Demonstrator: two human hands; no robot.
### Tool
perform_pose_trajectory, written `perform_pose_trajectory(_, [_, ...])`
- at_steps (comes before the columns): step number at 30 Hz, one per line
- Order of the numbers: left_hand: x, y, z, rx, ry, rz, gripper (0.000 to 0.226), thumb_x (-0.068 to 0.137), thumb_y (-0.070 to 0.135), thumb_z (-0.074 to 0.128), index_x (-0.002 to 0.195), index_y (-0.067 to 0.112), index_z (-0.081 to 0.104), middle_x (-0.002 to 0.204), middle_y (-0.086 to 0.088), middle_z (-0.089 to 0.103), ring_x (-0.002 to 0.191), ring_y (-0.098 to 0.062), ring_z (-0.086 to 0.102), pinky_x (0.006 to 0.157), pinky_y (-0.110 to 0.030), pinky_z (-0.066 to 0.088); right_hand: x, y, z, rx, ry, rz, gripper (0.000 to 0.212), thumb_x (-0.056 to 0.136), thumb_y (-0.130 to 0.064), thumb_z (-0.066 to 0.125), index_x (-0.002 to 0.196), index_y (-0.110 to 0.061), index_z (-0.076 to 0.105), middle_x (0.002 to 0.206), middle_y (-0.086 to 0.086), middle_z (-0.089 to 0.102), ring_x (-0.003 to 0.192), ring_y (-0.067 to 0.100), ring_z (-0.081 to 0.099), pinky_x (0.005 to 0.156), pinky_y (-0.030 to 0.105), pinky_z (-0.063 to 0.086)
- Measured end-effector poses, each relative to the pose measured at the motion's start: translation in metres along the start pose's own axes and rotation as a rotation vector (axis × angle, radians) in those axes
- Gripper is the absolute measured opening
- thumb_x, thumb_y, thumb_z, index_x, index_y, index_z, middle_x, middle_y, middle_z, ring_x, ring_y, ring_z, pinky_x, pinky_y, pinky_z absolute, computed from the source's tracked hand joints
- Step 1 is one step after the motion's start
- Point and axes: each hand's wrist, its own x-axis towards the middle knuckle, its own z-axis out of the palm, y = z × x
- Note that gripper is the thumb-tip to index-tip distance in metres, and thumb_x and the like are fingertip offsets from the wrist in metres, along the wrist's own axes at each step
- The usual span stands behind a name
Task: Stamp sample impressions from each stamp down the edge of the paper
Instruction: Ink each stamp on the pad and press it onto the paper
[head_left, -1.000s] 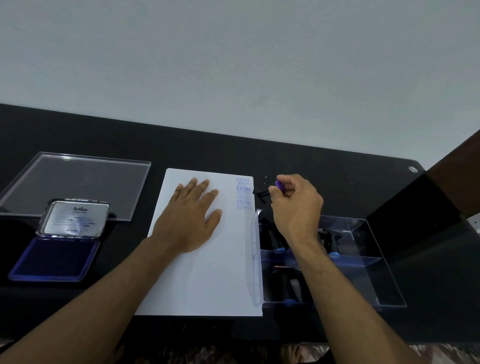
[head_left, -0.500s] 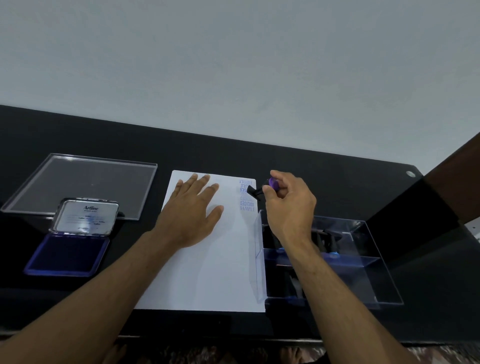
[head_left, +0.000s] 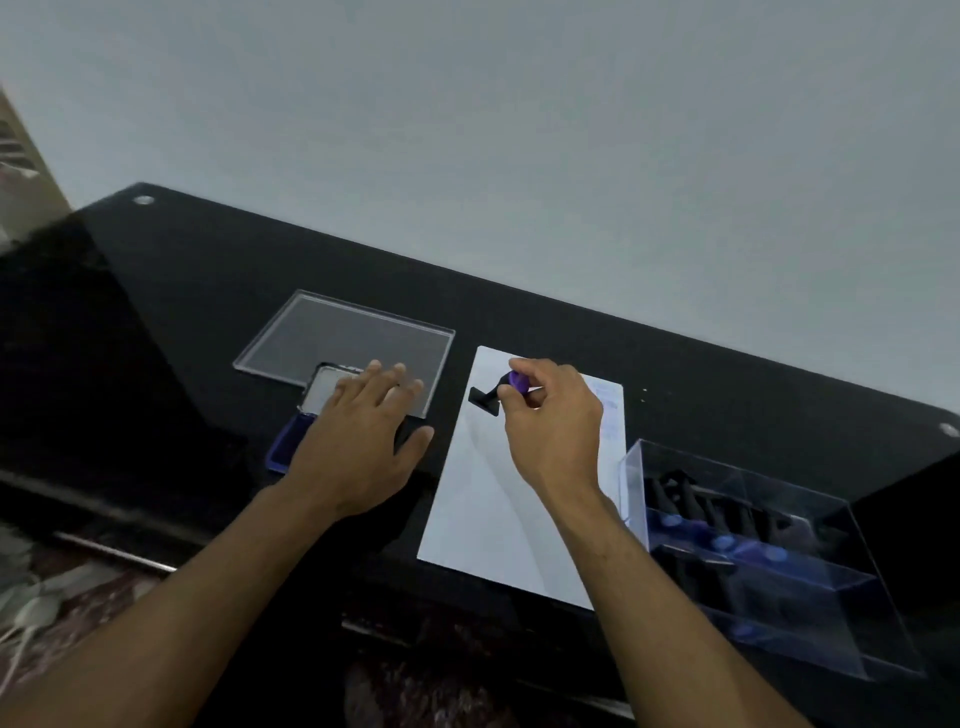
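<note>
Between right-hand fingers (head_left: 511, 397), stamp (head_left: 488, 397)

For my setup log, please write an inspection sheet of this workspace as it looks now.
Surface: black glossy table.
Job's things: white paper with faint blue impressions along its right edge; stamp, black with purple knob; open ink pad; clear box holding more stamps.
Clutter: clear lid lying flat.
Hands: right hand pinches the stamp above the paper; left hand spread flat over the ink pad.
Cables: nothing seen.
Surroundings: plain grey wall.
</note>
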Motion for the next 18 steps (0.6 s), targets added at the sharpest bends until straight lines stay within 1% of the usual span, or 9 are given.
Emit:
perform_pose_trajectory(2, [-0.017,-0.019,-0.009,0.027,0.02,-0.033,0.064,0.098,0.059,0.036,0.151,0.024,0.038,0.162,-0.003,0.031,0.153,-0.024,0.016,0.125,-0.045,0.015,-0.008,-0.015,0.015,0.018,-0.047,-0.033,0.027,0.088,-0.017,0.073,0.114,-0.021,0.071,0.098,-0.012,0.057,0.085,0.008,0.061,0.07,0.002,0.041])
perform_pose_trajectory(4, [-0.032,-0.036,-0.016,0.042,0.019,-0.075,0.069,0.094,0.062,0.029,0.151,0.024,0.038,0.162,-0.003,0.032,0.153,-0.023,0.017,0.126,-0.045,0.014,-0.016,-0.028,0.028,0.032,-0.092,-0.072,0.027,0.087,-0.016,0.073,0.114,-0.021,0.071,0.096,-0.012,0.056,0.085,0.008,0.062,0.075,0.006,0.045])
perform_pose_trajectory(8, [-0.059,-0.064,-0.026,0.056,0.032,-0.142,0.075,0.092,0.064,0.023,0.153,0.022,0.038,0.162,-0.002,0.032,0.153,-0.024,0.018,0.126,-0.046,0.012,-0.03,-0.052,0.049,0.034,-0.16,-0.112,0.027,0.087,-0.018,0.073,0.113,-0.024,0.071,0.096,-0.012,0.057,0.087,0.004,0.059,0.076,-0.002,0.039])
perform_pose_trajectory(9, [-0.065,-0.07,-0.028,0.053,0.037,-0.152,0.076,0.092,0.065,0.022,0.153,0.021,0.038,0.161,-0.003,0.033,0.153,-0.025,0.02,0.126,-0.046,0.012,-0.033,-0.057,0.054,0.041,-0.175,-0.121,0.027,0.087,-0.017,0.073,0.113,-0.024,0.071,0.097,-0.013,0.057,0.088,0.004,0.059,0.079,0.001,0.042])
perform_pose_trajectory(10, [-0.07,-0.075,-0.029,0.051,0.042,-0.162,0.077,0.092,0.065,0.022,0.153,0.021,0.039,0.161,-0.004,0.034,0.152,-0.025,0.021,0.125,-0.046,0.014,-0.036,-0.062,0.058,0.052,-0.19,-0.129,0.027,0.088,-0.016,0.073,0.113,-0.024,0.072,0.098,-0.013,0.057,0.09,0.005,0.06,0.083,0.006,0.046])
perform_pose_trajectory(12, [-0.077,-0.085,-0.03,0.046,0.05,-0.178,0.078,0.092,0.065,0.023,0.153,0.02,0.039,0.161,-0.005,0.035,0.152,-0.026,0.022,0.125,-0.047,0.015,-0.042,-0.071,0.064,0.07,-0.22,-0.142,0.027,0.088,-0.015,0.073,0.114,-0.023,0.071,0.103,-0.011,0.059,0.093,0.008,0.062,0.088,0.022,0.054])
perform_pose_trajectory(13, [-0.081,-0.089,-0.03,0.044,0.051,-0.186,0.078,0.093,0.066,0.023,0.153,0.019,0.039,0.16,-0.005,0.035,0.152,-0.026,0.023,0.125,-0.047,0.016,-0.045,-0.075,0.068,0.073,-0.235,-0.15,0.028,0.088,-0.015,0.073,0.115,-0.023,0.071,0.106,-0.009,0.061,0.095,0.009,0.062,0.089,0.026,0.055])
perform_pose_trajectory(16, [-0.089,-0.1,-0.028,0.043,0.047,-0.202,0.077,0.093,0.066,0.024,0.154,0.02,0.037,0.162,-0.004,0.033,0.153,-0.024,0.02,0.125,-0.046,0.015,-0.052,-0.082,0.075,0.066,-0.268,-0.174,0.031,0.089,-0.017,0.072,0.118,-0.024,0.068,0.112,-0.006,0.062,0.099,0.012,0.063,0.089,0.032,0.056])
perform_pose_trajectory(18, [-0.092,-0.106,-0.026,0.044,0.044,-0.205,0.076,0.093,0.066,0.025,0.154,0.022,0.036,0.162,-0.003,0.032,0.153,-0.023,0.019,0.125,-0.045,0.014,-0.054,-0.085,0.077,0.037,-0.278,-0.201,0.026,0.09,-0.018,0.071,0.115,-0.023,0.069,0.111,-0.007,0.062,0.097,0.012,0.062,0.088,0.033,0.056])
